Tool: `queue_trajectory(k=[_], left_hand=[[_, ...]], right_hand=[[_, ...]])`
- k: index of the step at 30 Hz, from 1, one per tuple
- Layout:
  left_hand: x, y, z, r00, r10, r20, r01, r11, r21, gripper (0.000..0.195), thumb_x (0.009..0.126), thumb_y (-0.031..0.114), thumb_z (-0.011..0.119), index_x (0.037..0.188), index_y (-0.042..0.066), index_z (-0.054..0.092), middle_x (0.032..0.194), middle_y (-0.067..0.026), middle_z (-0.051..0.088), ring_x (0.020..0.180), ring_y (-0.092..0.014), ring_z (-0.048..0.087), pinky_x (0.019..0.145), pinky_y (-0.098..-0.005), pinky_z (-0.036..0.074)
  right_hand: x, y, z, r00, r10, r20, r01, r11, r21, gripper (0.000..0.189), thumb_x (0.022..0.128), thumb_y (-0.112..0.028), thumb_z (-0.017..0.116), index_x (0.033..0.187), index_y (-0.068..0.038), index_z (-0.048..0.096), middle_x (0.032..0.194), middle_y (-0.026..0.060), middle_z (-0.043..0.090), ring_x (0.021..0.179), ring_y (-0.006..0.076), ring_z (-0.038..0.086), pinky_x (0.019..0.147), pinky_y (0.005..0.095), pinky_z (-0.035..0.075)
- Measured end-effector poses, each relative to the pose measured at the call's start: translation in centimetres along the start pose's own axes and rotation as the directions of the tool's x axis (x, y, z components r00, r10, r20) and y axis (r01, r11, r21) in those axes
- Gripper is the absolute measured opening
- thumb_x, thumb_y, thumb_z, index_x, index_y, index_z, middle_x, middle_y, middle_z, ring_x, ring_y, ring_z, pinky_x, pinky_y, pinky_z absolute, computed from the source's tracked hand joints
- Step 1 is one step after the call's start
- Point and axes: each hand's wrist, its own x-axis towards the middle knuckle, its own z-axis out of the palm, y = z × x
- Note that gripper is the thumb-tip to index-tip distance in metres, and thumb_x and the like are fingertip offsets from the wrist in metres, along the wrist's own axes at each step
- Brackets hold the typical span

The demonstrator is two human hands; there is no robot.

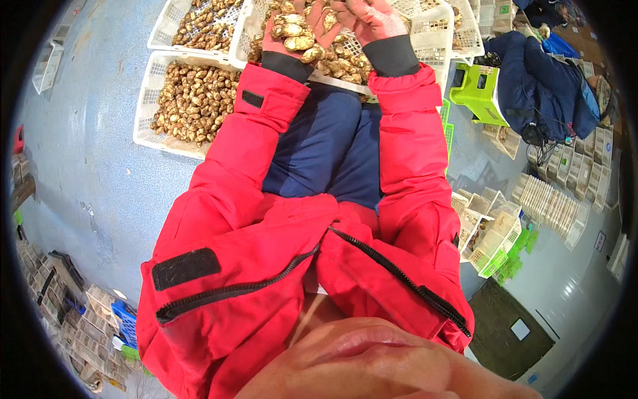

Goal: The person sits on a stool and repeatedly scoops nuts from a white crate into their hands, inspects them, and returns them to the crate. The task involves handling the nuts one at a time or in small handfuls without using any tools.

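Observation:
In the head view, at the top, my left hand (299, 30) is palm up and cupped around several knobbly brown tubers (293, 32), over a white plastic crate (319, 77). My right hand (371, 17) is just to the right of it, its fingers bent; whether anything lies in them cannot be told. More tubers (346, 62) lie in the crate under both hands. Beside it on the left, a white crate (142, 117) holds many small, rounded tubers (194, 99). Above that one, another white crate (162, 30) holds more tubers (207, 25).
A green plastic stool (478, 95) stands at the right, with a person in dark blue clothing (543, 85) on it. Stacked pale crates (551, 207) and others holding tubers (498, 234) are at the right. More crates (89, 344) stand at the lower left on the blue floor (99, 164).

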Motion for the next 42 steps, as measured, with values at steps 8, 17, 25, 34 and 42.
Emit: queue_trajectory(k=[8, 17, 25, 34, 42], left_hand=[[0.3, 0.7, -1.6, 0.994, 0.003, 0.113, -0.009, 0.999, 0.046, 0.048, 0.085, 0.044, 0.034, 0.113, 0.009, 0.052, 0.130, -0.0221, 0.041, 0.119, -0.038, 0.041, 0.101, -0.0602, 0.024], [0.1, 1.4, -2.0, 0.998, 0.029, 0.059, -0.034, 0.995, 0.090, 0.046, 0.088, 0.039, 0.033, 0.115, 0.006, 0.051, 0.125, -0.0229, 0.046, 0.116, -0.037, 0.044, 0.101, -0.0514, 0.030], [1.5, 3.5, -4.9, 0.993, 0.067, 0.097, -0.093, 0.952, 0.291, 0.041, 0.091, 0.033, 0.032, 0.112, 0.005, 0.053, 0.116, -0.0208, 0.054, 0.109, -0.035, 0.050, 0.097, -0.0450, 0.037], [1.8, 1.8, -3.4, 0.985, 0.173, -0.026, -0.156, 0.939, 0.307, 0.039, 0.088, 0.040, 0.037, 0.105, 0.010, 0.057, 0.113, -0.0169, 0.056, 0.105, -0.035, 0.051, 0.088, -0.0556, 0.039], [1.7, 2.6, -3.6, 0.995, -0.020, 0.097, 0.000, 0.979, 0.202, 0.040, 0.088, 0.040, 0.035, 0.109, 0.012, 0.055, 0.116, -0.0163, 0.055, 0.106, -0.031, 0.052, 0.086, -0.0516, 0.041]], right_hand=[[2.2, 1.5, -1.5, 0.963, -0.074, -0.260, 0.079, 0.997, 0.011, 0.029, 0.084, -0.010, 0.054, 0.112, -0.003, 0.052, 0.083, 0.0092, 0.061, 0.065, 0.0158, 0.057, 0.058, 0.0257, 0.045], [-0.5, -0.5, 6.9, 0.962, -0.227, 0.151, 0.205, 0.238, -0.949, 0.043, 0.069, -0.029, 0.061, 0.107, -0.011, 0.061, 0.092, 0.0155, 0.064, 0.084, 0.0289, 0.062, 0.073, 0.0353, 0.050], [-1.6, 4.1, 5.0, 0.935, -0.334, 0.117, 0.201, 0.227, -0.953, 0.044, 0.073, -0.035, 0.062, 0.110, -0.013, 0.058, 0.101, 0.0136, 0.062, 0.093, 0.0300, 0.059, 0.079, 0.0375, 0.047], [-1.0, 6.0, -1.4, 0.991, -0.118, 0.060, 0.104, 0.973, 0.206, 0.042, 0.087, -0.014, 0.055, 0.125, 0.000, 0.043, 0.092, 0.0039, 0.055, 0.084, 0.0154, 0.057, 0.077, 0.0328, 0.052], [-1.2, 4.0, -1.0, 0.993, -0.027, 0.119, 0.003, 0.980, 0.198, 0.049, 0.080, 0.000, 0.057, 0.126, 0.004, 0.040, 0.098, 0.0127, 0.056, 0.091, 0.0251, 0.060, 0.073, 0.0350, 0.053]])
